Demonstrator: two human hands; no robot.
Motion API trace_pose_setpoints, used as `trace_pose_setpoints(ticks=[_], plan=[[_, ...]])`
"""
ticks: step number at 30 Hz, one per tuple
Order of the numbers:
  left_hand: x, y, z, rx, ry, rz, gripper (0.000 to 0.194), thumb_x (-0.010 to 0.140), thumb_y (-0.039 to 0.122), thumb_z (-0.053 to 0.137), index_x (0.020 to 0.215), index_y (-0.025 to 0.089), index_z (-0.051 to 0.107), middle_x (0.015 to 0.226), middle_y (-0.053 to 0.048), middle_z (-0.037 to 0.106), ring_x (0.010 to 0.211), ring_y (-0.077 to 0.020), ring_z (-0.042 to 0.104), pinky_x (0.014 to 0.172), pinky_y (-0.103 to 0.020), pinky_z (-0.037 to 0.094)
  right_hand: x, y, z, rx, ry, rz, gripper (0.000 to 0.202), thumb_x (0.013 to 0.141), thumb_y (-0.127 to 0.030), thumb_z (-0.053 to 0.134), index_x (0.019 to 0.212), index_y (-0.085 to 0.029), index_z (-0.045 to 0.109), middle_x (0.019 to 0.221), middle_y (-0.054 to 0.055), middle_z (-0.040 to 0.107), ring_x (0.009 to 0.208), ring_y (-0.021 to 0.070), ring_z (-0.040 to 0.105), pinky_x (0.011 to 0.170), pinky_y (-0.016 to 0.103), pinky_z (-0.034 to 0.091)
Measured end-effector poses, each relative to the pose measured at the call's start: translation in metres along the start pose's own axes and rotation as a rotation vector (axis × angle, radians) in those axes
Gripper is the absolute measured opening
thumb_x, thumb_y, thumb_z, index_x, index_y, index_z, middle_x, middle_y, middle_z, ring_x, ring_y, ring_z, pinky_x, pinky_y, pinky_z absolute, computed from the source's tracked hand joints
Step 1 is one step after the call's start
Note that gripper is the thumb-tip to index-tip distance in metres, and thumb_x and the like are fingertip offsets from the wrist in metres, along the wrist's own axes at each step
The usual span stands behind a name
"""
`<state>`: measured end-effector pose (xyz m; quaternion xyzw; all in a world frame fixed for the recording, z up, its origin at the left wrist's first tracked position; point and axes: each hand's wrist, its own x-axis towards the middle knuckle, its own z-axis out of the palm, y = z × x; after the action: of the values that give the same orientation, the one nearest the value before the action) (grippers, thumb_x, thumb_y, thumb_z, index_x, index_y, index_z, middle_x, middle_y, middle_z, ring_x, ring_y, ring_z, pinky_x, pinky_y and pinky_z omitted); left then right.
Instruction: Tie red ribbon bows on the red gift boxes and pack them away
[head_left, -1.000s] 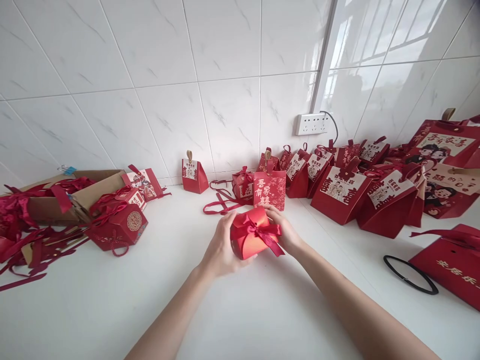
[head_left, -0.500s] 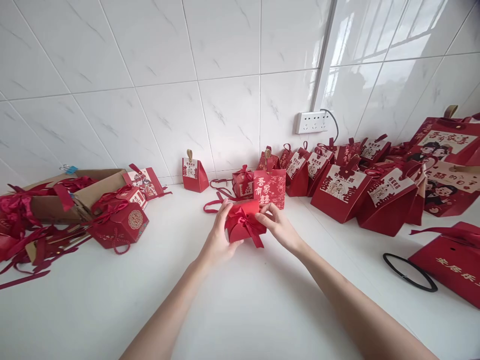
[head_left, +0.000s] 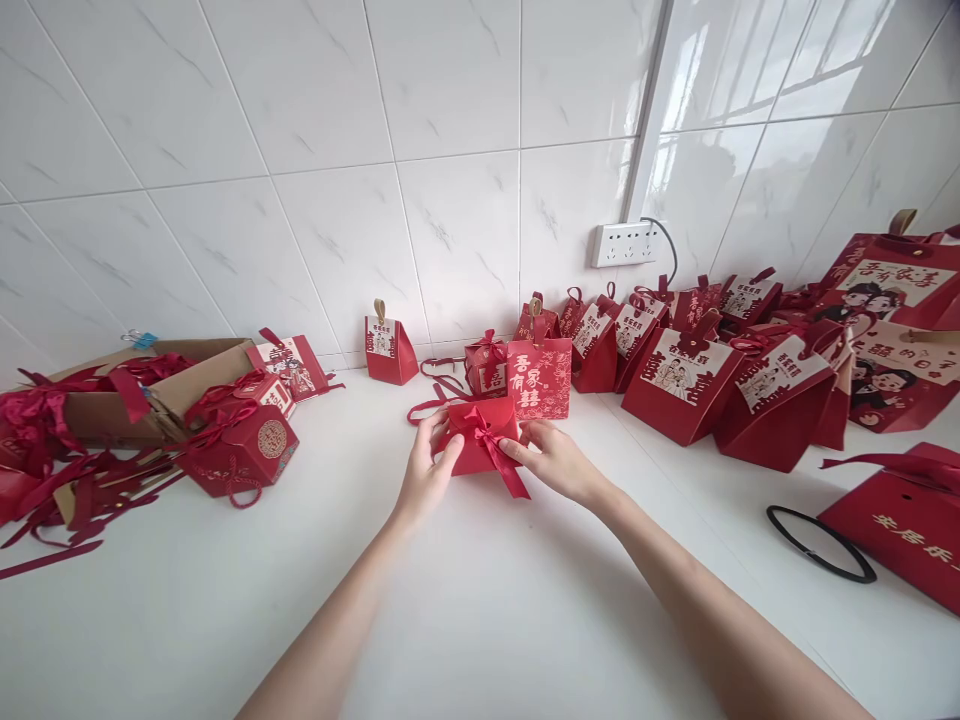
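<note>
Between both hands, at the middle of the white counter, is a small red gift box (head_left: 466, 459) with a red ribbon bow (head_left: 487, 437) on its front. My left hand (head_left: 429, 464) grips the box's left side, thumb on the front and fingers behind. On the other side my right hand (head_left: 553, 458) holds the right edge, its thumb near the bow. One ribbon tail hangs down past the box's lower edge. Just behind stands a red card-like bag (head_left: 541, 380) with pale lettering, beside a small red box with a bow (head_left: 486, 366).
On the left, a cardboard box (head_left: 199, 383) overflows with red ribbons beside a red hexagonal box (head_left: 244, 450). Several red gift bags (head_left: 679, 385) line the right. A black ring (head_left: 821, 545) lies near a red box (head_left: 900, 520). A power strip (head_left: 625, 245) is on the tiled wall.
The gift box has tipped so its front faces me more squarely and sits slightly lower. My left thumb has moved from beneath the box onto its front.
</note>
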<state>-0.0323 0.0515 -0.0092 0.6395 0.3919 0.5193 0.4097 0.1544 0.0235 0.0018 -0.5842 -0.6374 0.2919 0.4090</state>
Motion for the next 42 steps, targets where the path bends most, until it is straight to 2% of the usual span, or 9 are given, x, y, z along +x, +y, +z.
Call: trace_pose_setpoints(ticks=[7,12,20,24,29,31,34,36,42], plan=[[-0.003,0.005,0.000,0.131,0.053,-0.096,0.029,0.072,0.044,0.060,0.079,0.018,0.049,0.100,-0.005,0.059,0.089,-0.0194,0.056,0.068,-0.027,0.046,-0.001,-0.001,-0.003,0.102,0.026,-0.095,0.043,0.078,-0.051,0.051,0.049,-0.019,0.051,0.114,0.008,0.056,0.097,0.0237,0.057,0.084,0.036,0.043],[-0.003,0.005,-0.001,0.193,0.022,-0.070,0.029,0.073,0.043,0.058,0.067,0.018,0.046,0.101,-0.004,0.057,0.086,-0.0175,0.053,0.070,-0.027,0.042,-0.001,-0.007,-0.011,0.208,0.060,-0.030,0.034,0.074,-0.049,0.058,0.057,-0.020,0.054,0.116,0.007,0.056,0.109,0.0259,0.051,0.087,0.037,0.042],[-0.005,0.007,0.000,0.149,-0.013,-0.041,0.028,0.072,0.041,0.060,0.065,0.019,0.044,0.107,-0.006,0.057,0.103,-0.0225,0.051,0.072,-0.028,0.044,0.004,-0.003,-0.015,0.539,-0.125,0.042,0.033,0.068,-0.046,0.066,0.063,-0.018,0.050,0.079,0.003,0.062,0.076,0.0180,0.060,0.077,0.037,0.048],[-0.007,0.005,0.003,0.146,-0.133,0.042,0.025,0.073,0.038,0.059,0.062,0.019,0.047,0.121,-0.007,0.052,0.118,-0.0245,0.045,0.087,-0.033,0.045,0.006,-0.002,-0.011,0.650,0.001,0.094,0.037,0.062,-0.049,0.071,0.069,-0.017,0.053,0.075,0.002,0.062,0.073,0.0169,0.060,0.076,0.037,0.049],[-0.011,0.005,0.004,0.288,-0.303,0.117,0.022,0.073,0.040,0.060,0.066,0.020,0.055,0.137,-0.005,0.035,0.131,-0.0275,0.029,0.106,-0.040,0.031,0.007,-0.001,-0.008,0.594,0.123,0.063,0.040,0.061,-0.054,0.069,0.070,-0.018,0.052,0.074,0.002,0.062,0.075,0.0179,0.060,0.073,0.034,0.049],[-0.011,0.007,0.002,0.306,-0.319,0.116,0.026,0.074,0.045,0.057,0.068,0.020,0.055,0.134,-0.007,0.038,0.129,-0.0286,0.032,0.106,-0.041,0.030,0.007,-0.002,-0.008,0.549,0.146,0.042,0.040,0.062,-0.054,0.068,0.070,-0.018,0.052,0.073,0.002,0.062,0.075,0.0187,0.061,0.070,0.033,0.048],[-0.011,0.012,0.000,0.211,-0.228,0.025,0.033,0.081,0.053,0.044,0.076,0.020,0.047,0.100,-0.007,0.055,0.098,-0.0224,0.054,0.085,-0.036,0.045,0.005,-0.003,-0.007,0.489,0.156,0.008,0.038,0.064,-0.054,0.066,0.070,-0.019,0.052,0.074,0.002,0.062,0.076,0.0192,0.061,0.067,0.031,0.048],[-0.011,0.012,0.001,0.189,-0.120,-0.029,0.033,0.084,0.053,0.039,0.080,0.021,0.043,0.081,-0.002,0.053,0.078,-0.0167,0.055,0.072,-0.031,0.047,0.004,-0.004,-0.006,0.476,0.144,-0.017,0.035,0.065,-0.052,0.065,0.070,-0.020,0.052,0.075,0.002,0.062,0.078,0.0193,0.061,0.067,0.030,0.048],[-0.007,-0.005,0.006,0.288,-0.067,0.126,0.023,0.076,0.031,0.058,0.093,0.022,0.045,0.105,-0.005,0.049,0.105,-0.0191,0.050,0.086,-0.035,0.048,0.003,-0.006,-0.002,0.479,0.126,-0.057,0.031,0.067,-0.048,0.064,0.070,-0.020,0.050,0.078,0.003,0.063,0.081,0.0193,0.061,0.070,0.031,0.048]])
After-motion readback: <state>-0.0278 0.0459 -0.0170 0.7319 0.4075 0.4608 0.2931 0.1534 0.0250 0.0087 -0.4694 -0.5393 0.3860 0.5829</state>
